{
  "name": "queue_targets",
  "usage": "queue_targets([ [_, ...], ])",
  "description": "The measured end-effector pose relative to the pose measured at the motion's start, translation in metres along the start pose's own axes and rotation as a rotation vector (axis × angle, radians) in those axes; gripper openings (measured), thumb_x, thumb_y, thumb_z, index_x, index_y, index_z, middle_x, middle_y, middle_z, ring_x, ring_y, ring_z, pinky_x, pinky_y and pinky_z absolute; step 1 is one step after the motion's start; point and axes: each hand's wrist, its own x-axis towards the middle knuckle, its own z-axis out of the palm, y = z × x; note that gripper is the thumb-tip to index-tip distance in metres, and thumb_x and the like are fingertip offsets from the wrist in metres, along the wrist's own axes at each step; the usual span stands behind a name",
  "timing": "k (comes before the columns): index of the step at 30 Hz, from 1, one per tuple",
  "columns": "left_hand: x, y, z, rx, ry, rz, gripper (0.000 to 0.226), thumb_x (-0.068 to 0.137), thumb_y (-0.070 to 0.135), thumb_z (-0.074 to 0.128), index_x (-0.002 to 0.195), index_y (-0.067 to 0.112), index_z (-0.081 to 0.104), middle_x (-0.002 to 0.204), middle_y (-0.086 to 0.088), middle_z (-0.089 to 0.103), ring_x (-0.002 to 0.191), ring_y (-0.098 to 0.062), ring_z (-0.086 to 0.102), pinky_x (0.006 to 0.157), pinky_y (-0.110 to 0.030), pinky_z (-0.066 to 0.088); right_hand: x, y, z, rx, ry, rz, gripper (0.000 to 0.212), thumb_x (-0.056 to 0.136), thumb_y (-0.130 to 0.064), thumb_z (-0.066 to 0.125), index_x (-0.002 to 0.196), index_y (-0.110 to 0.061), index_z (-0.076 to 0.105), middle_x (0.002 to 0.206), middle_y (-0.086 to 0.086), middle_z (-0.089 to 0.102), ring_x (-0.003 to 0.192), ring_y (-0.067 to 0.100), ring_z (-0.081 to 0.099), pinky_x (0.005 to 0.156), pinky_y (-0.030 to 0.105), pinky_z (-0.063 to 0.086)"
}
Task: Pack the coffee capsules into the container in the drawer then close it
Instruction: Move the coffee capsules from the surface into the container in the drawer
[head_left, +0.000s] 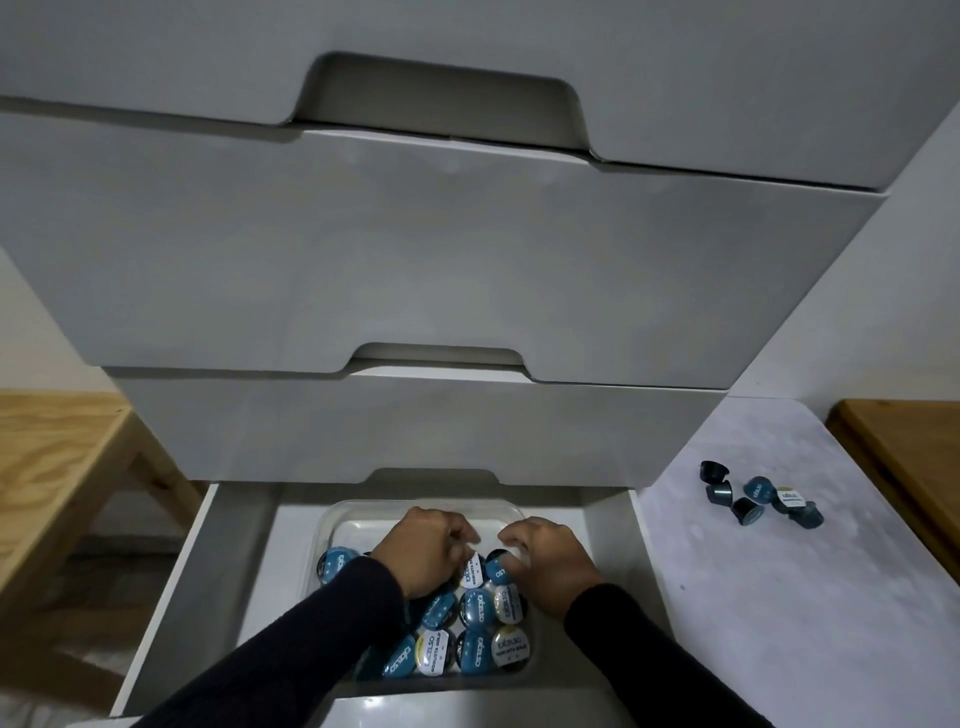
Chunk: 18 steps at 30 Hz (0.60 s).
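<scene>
Meanwhile, my left hand (421, 551) and right hand (545, 558) each pinch a capsule over the clear container (332, 525) in the open drawer (208, 571); loose capsules (758, 499) wait well right.

Bottom drawer (171, 587) stands pulled out beneath two closed drawers (415, 270). Container (332, 525) sits inside it, capsules (475, 631) packed in its near half. Loose capsules (753, 499) lie on the floor surface right of the unit (clustered together). Wooden furniture (57, 457) flanks left.
</scene>
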Motion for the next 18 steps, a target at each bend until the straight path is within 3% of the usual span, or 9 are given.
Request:
queue_targets([
  [3,-0.015,0.020,0.001,0.096,0.062,-0.005,0.030,0.092,0.019,0.047,0.119,0.019,0.061,0.123,-0.001,0.061,0.111,-0.015,0.056,0.094,-0.021,0.043,-0.017,-0.003,-0.001,-0.121,0.087,-0.070,0.040,0.086,-0.026,0.048,0.123,-0.012,0.054,0.128,0.004,0.055,0.117,0.018,0.051,0.099,0.024,0.038],
  [6,-0.033,0.040,0.008,0.268,0.125,0.011,0.033,0.096,0.022,0.040,0.126,0.015,0.051,0.130,-0.003,0.053,0.120,-0.017,0.047,0.098,-0.024,0.037,-0.039,-0.005,0.005,-0.205,0.295,-0.158,0.040,0.069,-0.035,0.048,0.094,-0.012,0.068,0.091,0.002,0.071,0.086,0.018,0.069,0.075,0.021,0.054],
  [7,-0.038,0.046,0.012,0.321,0.165,0.006,0.033,0.097,0.025,0.038,0.127,0.015,0.048,0.130,-0.002,0.052,0.120,-0.016,0.045,0.099,-0.024,0.036,-0.045,-0.006,0.006,-0.233,0.337,-0.165,0.041,0.066,-0.038,0.048,0.091,-0.013,0.069,0.088,0.001,0.072,0.084,0.018,0.070,0.073,0.023,0.056],
  [10,-0.048,0.060,0.027,0.334,0.273,-0.007,0.042,0.097,0.031,0.034,0.136,0.016,0.037,0.137,-0.001,0.044,0.126,-0.015,0.039,0.106,-0.024,0.029,-0.060,-0.006,0.004,-0.281,0.402,-0.114,0.043,0.075,-0.038,0.042,0.099,-0.010,0.066,0.095,0.006,0.072,0.097,0.023,0.067,0.083,0.032,0.055],
  [12,-0.053,0.069,0.038,0.295,0.312,-0.012,0.048,0.096,0.032,0.037,0.141,0.016,0.030,0.142,0.000,0.038,0.130,-0.016,0.034,0.109,-0.025,0.025,-0.068,0.001,0.004,-0.275,0.488,-0.137,0.046,0.092,-0.036,0.028,0.110,-0.005,0.056,0.105,0.012,0.068,0.111,0.027,0.055,0.096,0.037,0.044],
  [14,-0.055,0.080,0.042,0.275,0.320,-0.008,0.050,0.093,0.031,0.046,0.139,0.014,0.036,0.136,0.000,0.043,0.128,-0.019,0.040,0.106,-0.028,0.033,-0.075,0.007,-0.002,-0.260,0.521,-0.156,0.054,0.094,-0.041,0.016,0.115,-0.005,0.051,0.111,0.013,0.065,0.117,0.025,0.044,0.098,0.035,0.035],
  [16,-0.054,0.092,0.043,0.269,0.321,-0.011,0.052,0.093,0.031,0.046,0.140,0.014,0.034,0.138,-0.002,0.042,0.129,-0.019,0.040,0.107,-0.029,0.033,-0.082,0.014,-0.010,-0.248,0.544,-0.180,0.055,0.094,-0.043,0.018,0.116,-0.006,0.053,0.113,0.012,0.065,0.118,0.024,0.043,0.101,0.034,0.032],
  [18,-0.051,0.103,0.046,0.248,0.315,-0.003,0.055,0.097,0.036,0.035,0.146,0.018,0.018,0.149,-0.001,0.027,0.138,-0.016,0.025,0.113,-0.027,0.021,-0.088,0.023,-0.018,-0.225,0.568,-0.202,0.056,0.094,-0.044,0.023,0.115,-0.006,0.057,0.113,0.012,0.065,0.118,0.023,0.048,0.100,0.030,0.038],
])
